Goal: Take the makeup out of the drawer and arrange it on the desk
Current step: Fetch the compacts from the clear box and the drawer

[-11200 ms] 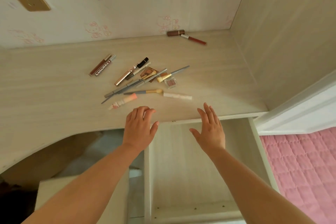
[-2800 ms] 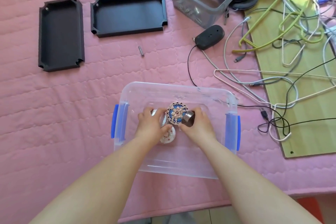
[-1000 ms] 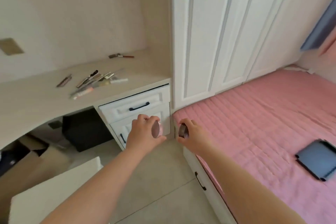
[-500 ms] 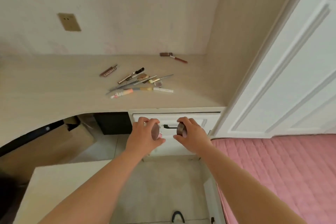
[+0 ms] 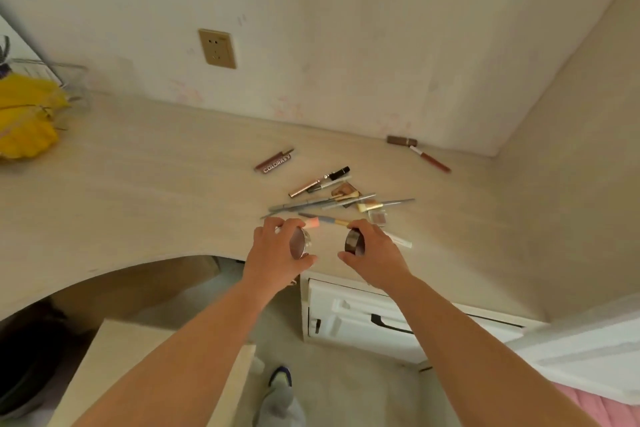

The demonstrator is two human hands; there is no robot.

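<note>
My left hand (image 5: 277, 253) grips a round makeup compact (image 5: 300, 243) held on edge, just above the front edge of the pale wooden desk (image 5: 138, 184). My right hand (image 5: 375, 255) holds a small round dark jar (image 5: 355, 242), also on edge. Right behind both hands lies a loose pile of makeup brushes, pens and small palettes (image 5: 339, 199). Farther back, a brown lip-gloss tube marked COLORKEY (image 5: 275, 161) lies apart. A lipstick and its wand (image 5: 417, 151) rest near the back right corner. The white drawer (image 5: 388, 321) below the desk is shut.
A yellow object in a wire basket (image 5: 27, 114) sits at the desk's far left. A wall socket (image 5: 217, 48) is on the back wall. A side panel (image 5: 571, 149) closes the desk on the right. A pale box top (image 5: 138, 367) and my shoe (image 5: 281, 380) are below.
I have stepped closer to the desk. Both hands, still holding the round compact and the jar, have risen from in front of the drawer to the desk's front edge.
</note>
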